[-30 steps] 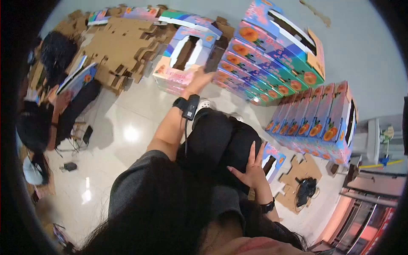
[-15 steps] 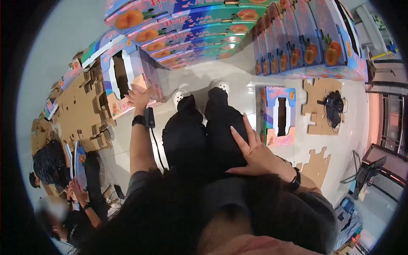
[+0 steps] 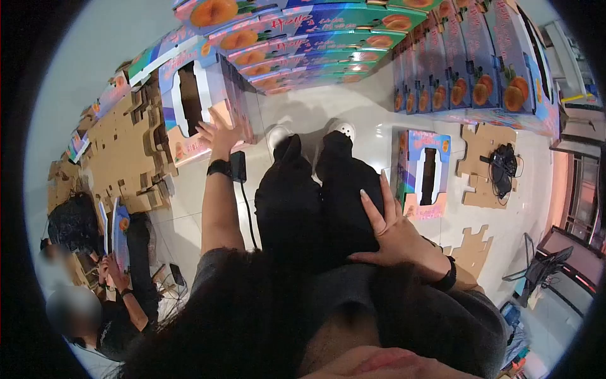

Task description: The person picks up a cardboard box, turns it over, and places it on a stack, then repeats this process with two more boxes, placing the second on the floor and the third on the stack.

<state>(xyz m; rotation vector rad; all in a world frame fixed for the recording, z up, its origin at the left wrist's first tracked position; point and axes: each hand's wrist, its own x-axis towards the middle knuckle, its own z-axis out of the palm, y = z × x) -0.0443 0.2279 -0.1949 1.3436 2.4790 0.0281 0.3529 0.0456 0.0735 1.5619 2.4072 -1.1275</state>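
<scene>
My left hand (image 3: 221, 134) is spread at the lower right edge of a printed box (image 3: 189, 104) with a long cut-out in its top. Whether the fingertips touch the box or hover just over it is hard to tell. My right hand (image 3: 394, 234) lies with fingers apart on the thigh of my black trousers (image 3: 347, 208), holding nothing. To the right of my legs a smaller-looking printed box (image 3: 429, 174), also with a cut-out, sits on the floor.
Stacked fruit boxes (image 3: 309, 44) stand ahead, with a row of upright boxes (image 3: 454, 69) at the right. Flat brown cardboard (image 3: 120, 155) lies at the left. Black cables (image 3: 503, 170) rest on cardboard at the right. A co-worker (image 3: 120, 322) handles a box at the lower left.
The whole view has shifted slightly, so the boxes and my legs appear further right. My left hand remains by the box, and my right hand stays on my thigh.
</scene>
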